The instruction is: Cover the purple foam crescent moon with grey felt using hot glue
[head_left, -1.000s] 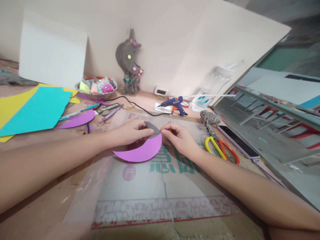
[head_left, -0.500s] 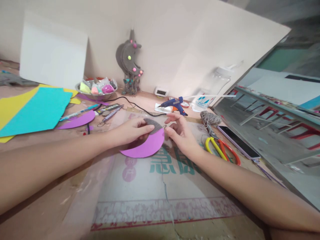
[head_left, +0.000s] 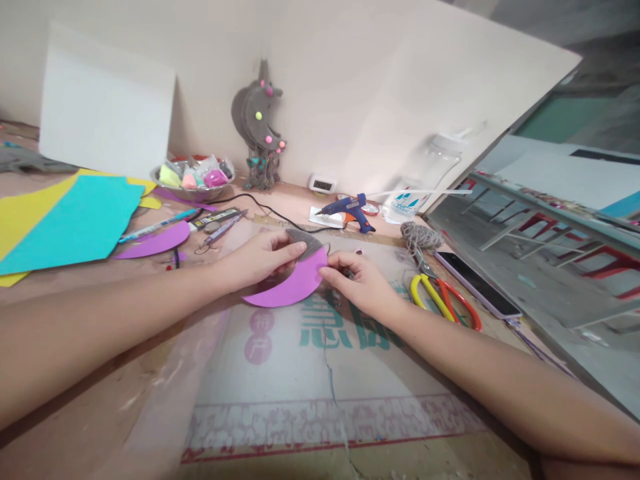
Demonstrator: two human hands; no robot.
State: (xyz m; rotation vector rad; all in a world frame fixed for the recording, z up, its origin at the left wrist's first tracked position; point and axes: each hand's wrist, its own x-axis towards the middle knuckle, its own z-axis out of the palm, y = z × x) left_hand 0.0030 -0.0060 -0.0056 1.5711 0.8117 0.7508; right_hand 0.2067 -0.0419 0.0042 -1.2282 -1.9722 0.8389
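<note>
A purple crescent moon cutout (head_left: 293, 285) is held just above the plastic-covered table. Grey yarn (head_left: 309, 245) wraps its upper end in close rows. My left hand (head_left: 273, 257) pinches the wrapped part, thumb on top and fingers beneath. At the right edge of the crescent, my right hand (head_left: 353, 280) is closed with thumb and index finger on the rim; the other fingers are curled. A grey strand (head_left: 327, 353) runs down the plastic sheet toward the front. The grey yarn ball (head_left: 420, 235) lies beyond my right hand, near the scissors (head_left: 444, 300).
A blue glue gun (head_left: 350, 212) rests behind the hands, near a small digital clock (head_left: 323, 183). A phone (head_left: 477, 283) lies at the right edge. On the left are coloured sheets (head_left: 75, 223), pens and a bowl (head_left: 193, 193). A decorated grey moon (head_left: 257, 120) hangs on the wall.
My right hand has come down from above the crescent's right side and closed at its rim. The crescent has tilted slightly upward; my left hand keeps its pinch.
</note>
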